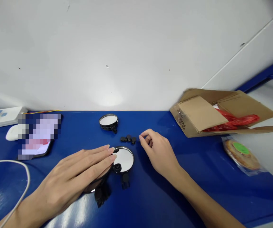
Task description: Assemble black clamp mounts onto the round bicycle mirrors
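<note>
My left hand (72, 177) lies with fingers stretched out over a round mirror (94, 189) with a black clamp (101, 193), which it mostly covers. Its fingertips reach the edge of a second round mirror (126, 160), which has a black knob and another clamp (125, 180) at its lower side. My right hand (159, 150) is closed in a thumb-and-index pinch just above the table; whatever sits between the fingertips is too small to make out. Left of that pinch lies a short row of small black clamp pieces (128, 138). Farther back stands a round mirror (108, 120), seemingly stacked on others.
On the right, an open cardboard box (198, 117) holds a red plastic bag (236, 120). Near it is a wrapped round item with a green label (242, 148). A phone (41, 136), a white mouse-like object (14, 132) and a white cable (28, 177) are at left.
</note>
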Available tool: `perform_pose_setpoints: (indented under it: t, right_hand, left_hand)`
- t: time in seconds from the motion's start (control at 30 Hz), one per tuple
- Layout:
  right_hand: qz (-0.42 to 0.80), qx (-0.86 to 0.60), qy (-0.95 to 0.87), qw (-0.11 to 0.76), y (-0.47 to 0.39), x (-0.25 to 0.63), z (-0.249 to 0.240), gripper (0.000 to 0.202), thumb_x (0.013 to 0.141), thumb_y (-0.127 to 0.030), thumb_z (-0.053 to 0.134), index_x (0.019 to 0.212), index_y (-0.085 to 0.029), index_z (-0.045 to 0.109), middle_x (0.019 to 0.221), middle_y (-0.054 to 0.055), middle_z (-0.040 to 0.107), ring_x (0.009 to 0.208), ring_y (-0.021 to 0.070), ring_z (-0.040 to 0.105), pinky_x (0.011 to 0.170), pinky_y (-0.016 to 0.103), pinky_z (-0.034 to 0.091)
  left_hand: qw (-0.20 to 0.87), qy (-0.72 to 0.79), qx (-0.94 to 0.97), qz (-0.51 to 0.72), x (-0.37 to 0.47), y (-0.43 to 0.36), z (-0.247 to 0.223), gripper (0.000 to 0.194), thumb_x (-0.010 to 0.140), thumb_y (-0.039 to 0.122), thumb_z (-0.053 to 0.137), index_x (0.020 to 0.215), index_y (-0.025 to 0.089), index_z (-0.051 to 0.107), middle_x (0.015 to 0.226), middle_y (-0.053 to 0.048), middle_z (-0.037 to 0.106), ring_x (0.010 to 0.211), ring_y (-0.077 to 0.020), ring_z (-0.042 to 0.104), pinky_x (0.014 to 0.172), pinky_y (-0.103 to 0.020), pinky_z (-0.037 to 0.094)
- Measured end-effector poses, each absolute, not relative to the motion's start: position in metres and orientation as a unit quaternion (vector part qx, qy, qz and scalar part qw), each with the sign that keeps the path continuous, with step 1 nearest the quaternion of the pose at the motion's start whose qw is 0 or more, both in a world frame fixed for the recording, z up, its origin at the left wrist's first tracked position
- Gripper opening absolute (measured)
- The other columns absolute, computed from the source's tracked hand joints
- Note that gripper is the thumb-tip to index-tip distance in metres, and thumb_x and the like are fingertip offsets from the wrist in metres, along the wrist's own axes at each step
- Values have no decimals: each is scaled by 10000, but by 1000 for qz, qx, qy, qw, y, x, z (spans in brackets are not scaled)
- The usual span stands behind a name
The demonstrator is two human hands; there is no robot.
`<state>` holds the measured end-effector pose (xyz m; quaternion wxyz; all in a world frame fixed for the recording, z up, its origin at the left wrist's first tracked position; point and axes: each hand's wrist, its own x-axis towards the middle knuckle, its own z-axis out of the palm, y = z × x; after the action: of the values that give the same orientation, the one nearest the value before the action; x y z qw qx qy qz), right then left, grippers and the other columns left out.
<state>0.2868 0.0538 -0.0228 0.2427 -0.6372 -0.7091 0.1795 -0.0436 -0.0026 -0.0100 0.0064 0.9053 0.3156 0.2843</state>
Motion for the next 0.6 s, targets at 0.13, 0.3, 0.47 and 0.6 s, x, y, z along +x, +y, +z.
perform_pose_setpoints:
  t: [0.13, 0.3, 0.47, 0.6]
  right_hand:
    - [191, -631, -715, 235, 51, 284, -19, 173, 1122, -304, 612, 973, -262, 689, 841, 10, 716, 861, 245, 683, 740, 372, 451]
    - [198, -626, -718, 229, 50, 285, -15, 146, 1122, -290, 609, 1015, -267, 705, 854, 6, 707, 882, 245, 692, 763, 378, 484]
    - [189, -629, -726, 206, 47, 289, -10, 47, 1076, -328, 736, 1104, -291, 742, 998, 19, 719, 960, 255, 712, 796, 384, 522]
    - [189, -619, -739, 189, 45, 292, -10, 136, 1025, -312, 858, 1098, -290, 745, 1085, 26, 715, 1018, 250, 735, 850, 374, 556]
  left_hand:
    - [10, 318, 908, 271, -46, -2, -11, 494, 1272, 197, 465, 1742, 314, 557, 1691, -10, 713, 1575, -157, 660, 1307, -300, 479]
    - [13, 315, 909, 273, -46, -2, -14, 489, 1270, 202, 476, 1739, 307, 564, 1692, -20, 713, 1580, -167, 655, 1292, -309, 492]
    - [12, 315, 910, 268, -45, -1, -14, 477, 1267, 210, 486, 1727, 301, 577, 1666, -25, 735, 1555, -177, 680, 1257, -312, 533]
    - [10, 310, 909, 279, -43, 0, -10, 453, 1264, 196, 484, 1691, 273, 611, 1645, -36, 751, 1533, -168, 699, 1233, -298, 556]
